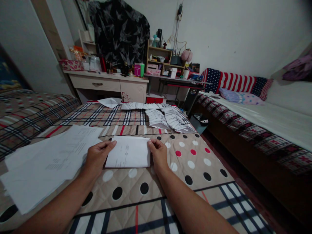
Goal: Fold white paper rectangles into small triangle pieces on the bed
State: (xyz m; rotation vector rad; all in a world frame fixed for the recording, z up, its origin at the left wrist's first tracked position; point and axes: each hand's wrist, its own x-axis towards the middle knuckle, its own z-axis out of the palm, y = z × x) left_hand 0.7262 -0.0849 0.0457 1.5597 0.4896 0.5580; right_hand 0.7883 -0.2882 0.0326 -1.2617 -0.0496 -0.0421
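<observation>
A folded sheet of white paper (129, 152) with faint printed lines is held just over the bedspread between both hands. My left hand (98, 155) pinches its left edge near the upper corner, thumb on top. At the upper right corner my right hand (159, 153) grips it between thumb and fingers. Left of my left hand lies a loose stack of printed sheets (65, 151), spread unevenly. Farther up the bed, rows of folded papers (176, 117) overlap one another, with another row (141, 106) behind them.
The patterned bedspread (143, 208) lies under everything. A single white paper (110, 102) rests at its far edge. Beyond stand a cream dresser (97, 84) and a cluttered desk (175, 79). A bin (199, 123) sits in the gap before a second bed (280, 120) on the right.
</observation>
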